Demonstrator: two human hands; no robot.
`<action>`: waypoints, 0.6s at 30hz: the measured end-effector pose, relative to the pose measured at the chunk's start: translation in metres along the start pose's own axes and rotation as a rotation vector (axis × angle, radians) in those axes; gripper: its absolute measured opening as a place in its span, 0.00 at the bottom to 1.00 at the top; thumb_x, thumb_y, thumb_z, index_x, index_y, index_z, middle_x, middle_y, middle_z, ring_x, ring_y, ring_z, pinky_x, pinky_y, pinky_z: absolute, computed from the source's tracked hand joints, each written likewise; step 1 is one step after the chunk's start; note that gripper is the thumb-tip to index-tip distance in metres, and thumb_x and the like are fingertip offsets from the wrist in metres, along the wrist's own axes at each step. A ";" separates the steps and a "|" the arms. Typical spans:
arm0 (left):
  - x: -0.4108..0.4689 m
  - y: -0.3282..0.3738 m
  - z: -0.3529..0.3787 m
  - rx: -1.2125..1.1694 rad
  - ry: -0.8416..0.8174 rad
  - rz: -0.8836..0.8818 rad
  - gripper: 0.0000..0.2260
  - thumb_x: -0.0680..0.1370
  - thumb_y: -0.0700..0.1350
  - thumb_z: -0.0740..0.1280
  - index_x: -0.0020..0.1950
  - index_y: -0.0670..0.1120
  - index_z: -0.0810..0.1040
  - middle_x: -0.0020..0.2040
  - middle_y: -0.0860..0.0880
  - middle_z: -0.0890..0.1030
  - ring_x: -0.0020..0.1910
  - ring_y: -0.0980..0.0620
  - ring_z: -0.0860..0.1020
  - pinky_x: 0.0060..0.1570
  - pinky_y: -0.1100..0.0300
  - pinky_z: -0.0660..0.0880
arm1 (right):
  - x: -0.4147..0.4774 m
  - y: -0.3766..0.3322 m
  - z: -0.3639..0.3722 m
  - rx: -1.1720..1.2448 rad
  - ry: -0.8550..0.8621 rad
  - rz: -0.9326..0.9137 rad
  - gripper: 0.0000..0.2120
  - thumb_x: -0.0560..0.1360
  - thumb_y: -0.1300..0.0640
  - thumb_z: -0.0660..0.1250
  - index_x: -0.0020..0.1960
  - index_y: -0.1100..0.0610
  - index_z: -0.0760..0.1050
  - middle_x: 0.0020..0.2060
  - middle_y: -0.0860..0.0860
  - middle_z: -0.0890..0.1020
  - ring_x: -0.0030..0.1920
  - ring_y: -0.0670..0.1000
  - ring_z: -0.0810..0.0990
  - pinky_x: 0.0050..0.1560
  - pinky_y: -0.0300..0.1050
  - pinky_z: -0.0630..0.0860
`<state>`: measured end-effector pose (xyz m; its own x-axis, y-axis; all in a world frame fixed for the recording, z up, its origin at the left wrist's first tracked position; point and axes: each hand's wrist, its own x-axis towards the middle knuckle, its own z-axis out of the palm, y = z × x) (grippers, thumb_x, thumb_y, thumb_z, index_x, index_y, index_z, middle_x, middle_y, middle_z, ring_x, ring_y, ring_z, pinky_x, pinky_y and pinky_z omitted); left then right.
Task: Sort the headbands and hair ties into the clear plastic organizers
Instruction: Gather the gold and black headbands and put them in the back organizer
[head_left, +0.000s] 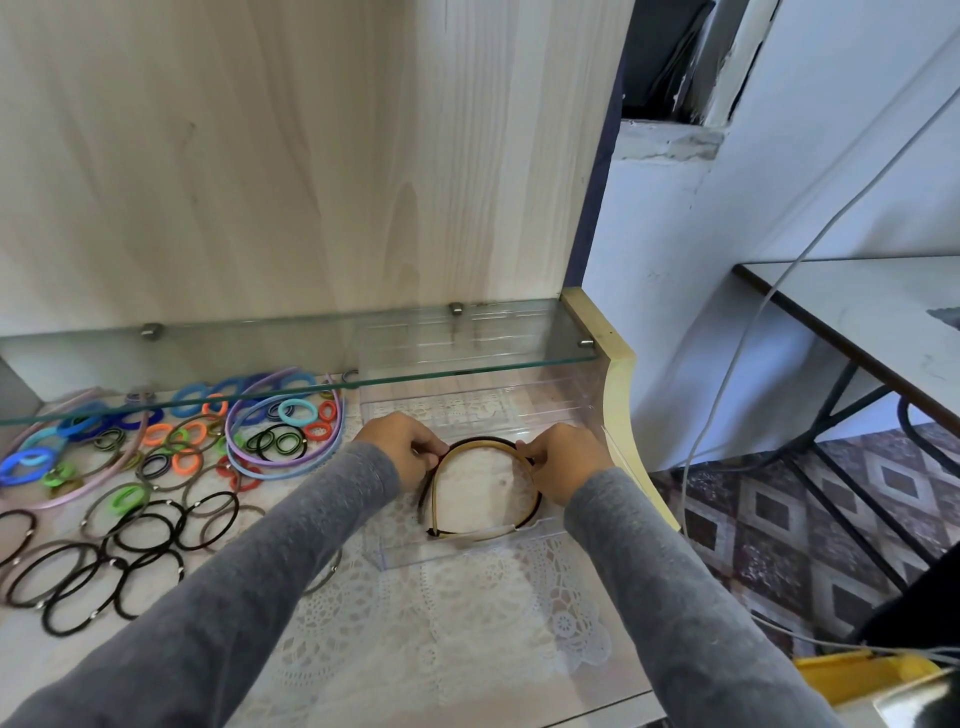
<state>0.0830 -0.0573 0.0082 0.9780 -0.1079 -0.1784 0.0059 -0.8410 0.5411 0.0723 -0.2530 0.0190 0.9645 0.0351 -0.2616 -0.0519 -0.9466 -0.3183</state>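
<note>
A clear plastic organizer (467, 551) sits on the lace-covered shelf, partly under a glass shelf. Inside it stand a beige headband (485, 445) and a dark brown headband (535, 512), arched upward with their tips at the front wall. My left hand (402, 447) pinches the left side of the headbands. My right hand (563, 462) grips their right side. To the left lies a spread of hair ties: black ones (140, 540), and colored ones (187, 460). Pastel headbands (332, 452) in purple, blue and pink lie among them.
A glass shelf (467, 371) overhangs the back of the organizer, held by metal pegs. A wooden back panel (260, 156) rises behind. The shelf's cream right edge (618, 384) borders a drop to a tiled floor, with a table (857, 312) and cables at right.
</note>
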 end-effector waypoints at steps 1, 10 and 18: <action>0.001 0.000 -0.001 -0.005 -0.005 0.000 0.09 0.76 0.42 0.68 0.53 0.52 0.84 0.53 0.52 0.83 0.53 0.54 0.78 0.57 0.64 0.71 | 0.000 0.000 0.000 -0.002 0.001 -0.003 0.13 0.80 0.55 0.60 0.61 0.50 0.78 0.51 0.52 0.81 0.50 0.53 0.78 0.52 0.41 0.74; -0.003 0.006 0.001 0.082 -0.018 0.021 0.10 0.72 0.49 0.74 0.52 0.50 0.84 0.44 0.54 0.81 0.46 0.56 0.78 0.47 0.66 0.71 | 0.003 -0.002 -0.001 -0.036 -0.001 0.014 0.13 0.80 0.55 0.59 0.59 0.53 0.79 0.49 0.53 0.81 0.43 0.51 0.75 0.47 0.40 0.72; -0.009 0.007 0.015 0.287 0.113 0.131 0.11 0.79 0.44 0.63 0.59 0.50 0.80 0.56 0.47 0.79 0.53 0.47 0.76 0.54 0.59 0.72 | -0.002 0.000 0.004 0.049 0.033 0.030 0.14 0.81 0.52 0.57 0.62 0.50 0.78 0.52 0.53 0.81 0.48 0.53 0.77 0.50 0.41 0.73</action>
<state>0.0714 -0.0700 0.0016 0.9836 -0.1790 -0.0220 -0.1645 -0.9405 0.2974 0.0698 -0.2516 0.0159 0.9704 -0.0047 -0.2416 -0.0929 -0.9302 -0.3552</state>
